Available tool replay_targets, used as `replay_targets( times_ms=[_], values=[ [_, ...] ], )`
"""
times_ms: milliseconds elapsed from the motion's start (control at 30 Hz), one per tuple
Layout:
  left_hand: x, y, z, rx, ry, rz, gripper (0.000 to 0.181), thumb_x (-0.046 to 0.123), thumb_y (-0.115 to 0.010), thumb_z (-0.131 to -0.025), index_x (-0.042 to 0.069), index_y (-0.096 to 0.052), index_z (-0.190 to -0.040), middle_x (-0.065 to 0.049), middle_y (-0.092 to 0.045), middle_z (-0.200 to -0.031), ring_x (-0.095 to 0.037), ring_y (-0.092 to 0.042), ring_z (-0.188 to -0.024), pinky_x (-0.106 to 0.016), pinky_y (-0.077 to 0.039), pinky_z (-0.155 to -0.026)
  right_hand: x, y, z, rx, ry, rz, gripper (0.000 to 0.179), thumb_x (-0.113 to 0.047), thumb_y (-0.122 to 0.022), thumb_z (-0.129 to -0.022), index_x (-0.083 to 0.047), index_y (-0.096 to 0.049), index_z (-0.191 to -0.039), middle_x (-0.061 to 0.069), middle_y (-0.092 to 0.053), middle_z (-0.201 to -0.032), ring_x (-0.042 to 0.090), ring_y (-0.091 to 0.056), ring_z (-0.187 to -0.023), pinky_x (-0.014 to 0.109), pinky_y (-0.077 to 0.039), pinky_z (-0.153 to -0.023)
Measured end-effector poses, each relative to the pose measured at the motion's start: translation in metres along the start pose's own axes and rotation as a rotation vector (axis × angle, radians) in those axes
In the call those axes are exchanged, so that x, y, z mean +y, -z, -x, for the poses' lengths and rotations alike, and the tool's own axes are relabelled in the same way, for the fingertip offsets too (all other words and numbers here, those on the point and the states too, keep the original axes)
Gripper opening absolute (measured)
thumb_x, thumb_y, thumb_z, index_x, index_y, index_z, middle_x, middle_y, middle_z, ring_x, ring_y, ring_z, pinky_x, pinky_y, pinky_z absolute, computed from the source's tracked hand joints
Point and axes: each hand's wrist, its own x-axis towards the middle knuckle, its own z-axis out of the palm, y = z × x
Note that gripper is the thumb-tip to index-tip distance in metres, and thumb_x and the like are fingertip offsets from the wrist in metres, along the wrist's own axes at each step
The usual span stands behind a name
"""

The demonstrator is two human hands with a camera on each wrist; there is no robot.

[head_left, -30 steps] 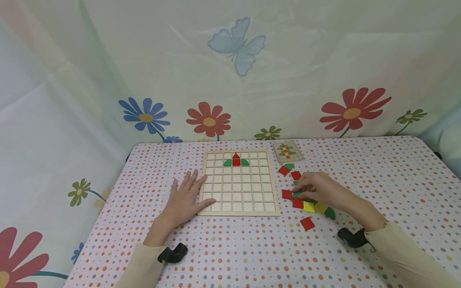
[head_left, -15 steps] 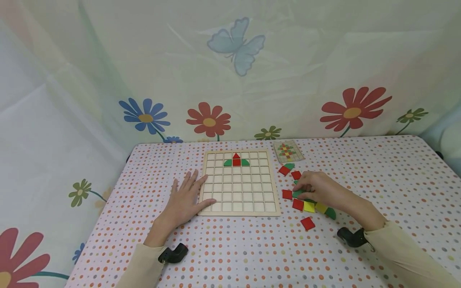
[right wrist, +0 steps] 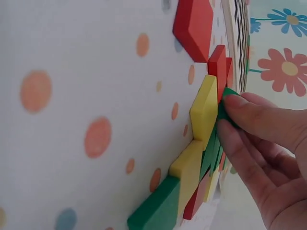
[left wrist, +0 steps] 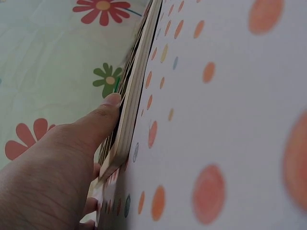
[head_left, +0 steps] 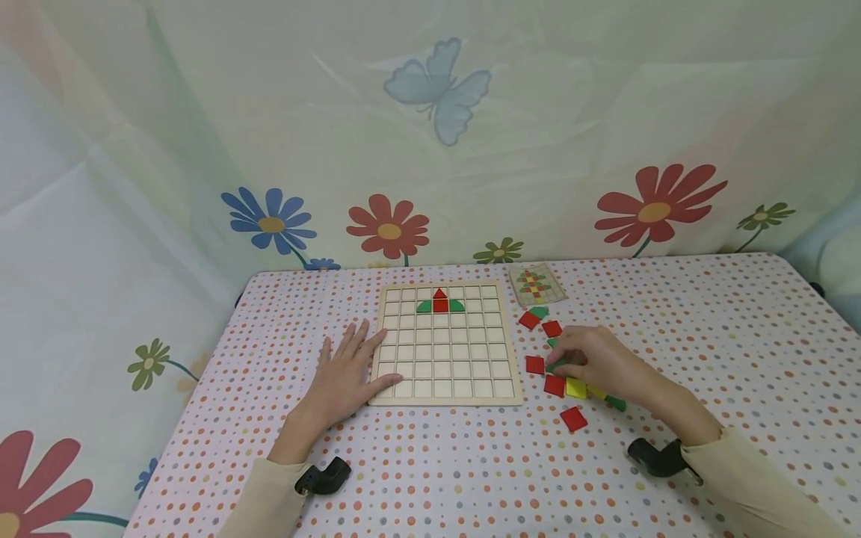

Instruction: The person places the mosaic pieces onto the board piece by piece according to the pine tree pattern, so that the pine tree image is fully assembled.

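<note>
My left hand [head_left: 344, 373] lies with spread fingers at the left edge of a wooden grid board [head_left: 442, 366]; its thumb rests on the board's front corner. On the board's upper rows sit a red triangle [head_left: 440, 294], a red square [head_left: 440, 305] and two green rounded tiles [head_left: 424, 307]. Right of the board, my right hand [head_left: 605, 362] is over a cluster of loose tiles. In the right wrist view its thumb and a finger pinch a green tile [right wrist: 222, 113], whose full shape is hidden. Beside it lie a yellow tile [right wrist: 205, 112] and several others.
A pattern card [head_left: 537, 285] lies behind the loose tiles. One red square [head_left: 573, 419] lies apart, nearer the front; a red and green pair [head_left: 529, 320] sits toward the card. The table has a dotted cloth [head_left: 457, 478], with a flowered backdrop behind.
My right hand has shifted very slightly among the loose tiles, its fingers on the green tile. The left hand stays in place. The head view has tilted a little.
</note>
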Motion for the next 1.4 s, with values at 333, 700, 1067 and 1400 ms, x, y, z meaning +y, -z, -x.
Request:
replay_targets(
  times_ms=[333,700,1067,1400],
  values=[
    [-0.004,-0.003,0.000,0.022,-0.011,-0.004,0.090,0.069,-0.059,-0.096,0.018,-0.035,-0.165,-0.015,-0.018,-0.173,-0.037,-0.008,-0.161,-0.072,-0.003,-0.123,-0.012,-0.003,-0.021,0.129,0.099,-0.021,0.021,0.007,-0.084,-0.083,-0.007,-0.081,-0.098,-0.002,-0.072,-0.092,0.014,-0.066,-0.082,0.026,-0.059,-0.072],
    [-0.001,-0.003,-0.001,0.022,-0.010,-0.003,0.090,0.070,-0.060,-0.095,0.019,-0.035,-0.165,-0.014,-0.017,-0.174,-0.035,-0.008,-0.161,-0.070,-0.001,-0.123,-0.039,-0.030,-0.092,0.045,0.149,-0.287,0.015,0.005,-0.077,-0.091,0.000,-0.081,-0.104,0.008,-0.074,-0.101,0.024,-0.070,-0.095,0.030,-0.062,-0.083],
    [-0.003,-0.003,-0.003,-0.004,-0.014,-0.021,0.090,0.072,-0.056,-0.096,0.020,-0.032,-0.166,-0.013,-0.015,-0.174,-0.035,-0.006,-0.161,-0.071,-0.002,-0.123,-0.083,-0.061,-0.154,0.012,0.170,-0.272,0.010,0.002,-0.076,-0.093,0.001,-0.081,-0.102,0.011,-0.077,-0.101,0.021,-0.071,-0.089,0.031,-0.059,-0.080],
    [-0.005,-0.001,-0.002,-0.006,-0.006,-0.017,0.090,0.071,-0.057,-0.096,0.018,-0.033,-0.166,-0.013,-0.015,-0.174,-0.035,-0.005,-0.161,-0.071,-0.002,-0.123,-0.088,-0.080,-0.181,-0.026,0.126,-0.228,0.009,0.002,-0.074,-0.095,0.002,-0.081,-0.101,0.013,-0.076,-0.101,0.021,-0.070,-0.089,0.029,-0.058,-0.079]
  ],
)
